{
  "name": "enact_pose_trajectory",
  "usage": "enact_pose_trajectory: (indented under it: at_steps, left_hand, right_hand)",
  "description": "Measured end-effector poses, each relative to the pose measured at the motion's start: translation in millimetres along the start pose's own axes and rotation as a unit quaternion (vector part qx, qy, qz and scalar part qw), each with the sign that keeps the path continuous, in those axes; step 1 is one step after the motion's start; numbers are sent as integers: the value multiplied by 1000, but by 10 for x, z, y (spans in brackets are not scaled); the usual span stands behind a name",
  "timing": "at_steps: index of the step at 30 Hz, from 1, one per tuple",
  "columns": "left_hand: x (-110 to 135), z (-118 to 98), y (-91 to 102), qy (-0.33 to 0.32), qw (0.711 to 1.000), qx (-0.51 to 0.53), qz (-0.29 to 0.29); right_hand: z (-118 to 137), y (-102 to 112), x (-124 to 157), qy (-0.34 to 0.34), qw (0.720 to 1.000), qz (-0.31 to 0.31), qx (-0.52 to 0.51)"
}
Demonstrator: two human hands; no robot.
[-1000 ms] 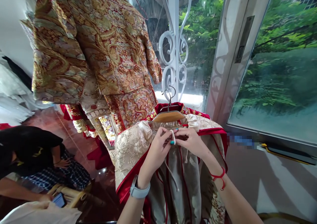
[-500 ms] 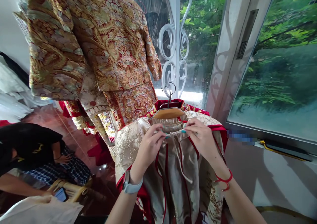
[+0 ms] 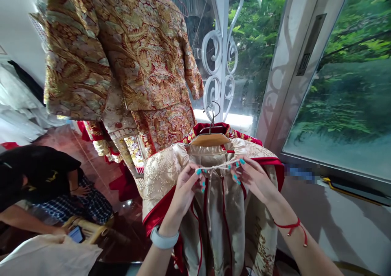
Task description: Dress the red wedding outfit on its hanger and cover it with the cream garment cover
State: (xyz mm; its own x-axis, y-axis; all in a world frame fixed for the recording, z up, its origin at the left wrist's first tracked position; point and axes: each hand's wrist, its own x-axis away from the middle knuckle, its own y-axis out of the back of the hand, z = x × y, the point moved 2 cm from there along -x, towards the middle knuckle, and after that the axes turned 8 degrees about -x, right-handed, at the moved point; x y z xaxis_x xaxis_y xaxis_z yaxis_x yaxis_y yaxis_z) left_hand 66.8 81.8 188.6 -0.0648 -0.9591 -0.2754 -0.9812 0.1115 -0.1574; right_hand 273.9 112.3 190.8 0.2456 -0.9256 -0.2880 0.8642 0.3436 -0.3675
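Garment (image 3: 171, 174) on hanger (image 3: 209, 139), jacket (image 3: 122, 52) hanging left, window (image 3: 339, 84) right behind

A large window (image 3: 345, 93), white scrollwork grille (image 3: 221, 64) and glossy reddish floor (image 3: 62, 139), all daylit.

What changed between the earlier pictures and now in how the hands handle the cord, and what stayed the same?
The left hand moved left and the right hand right, drawing the cord taut between them; earlier they met at the collar. Both kept their pinch. The robe stayed on its hanger; the seated person stayed put.
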Motion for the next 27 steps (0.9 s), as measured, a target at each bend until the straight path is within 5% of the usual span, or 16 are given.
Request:
enact_pose_trajectory:
  at_steps: [3, 5, 8, 11, 15, 17, 20, 27]
  left_hand:
    - [8, 36, 25, 64, 993, 89, 48]
    - [4, -5, 153, 58, 995, -1, 79]
    - [16, -93, 353, 33, 978, -182, 99]
    - [66, -99, 396, 18, 959, -274, 77]
    - [140, 62, 244, 15, 952, -293, 90]
    - [153, 154, 179, 27, 948, -298, 105]
    - [135, 232, 139, 48, 954, -265, 134]
    - [56, 193, 140, 59, 972, -191, 123]
  right_hand:
    - [66, -6, -76, -52, 997, 40, -40]
    - [193, 79, -141, 6, 995, 39, 88]
    - [373, 194, -144, 122, 929, 47, 346]
    - [398, 225, -58, 165, 894, 58, 413]
    - [314, 219, -5, 19, 957, 115, 265]
    - [341, 214, -3, -98, 946, 192, 244]
    - [534, 234, -25, -101, 888, 257, 368]
    - [732, 418, -140, 274, 684, 76, 672]
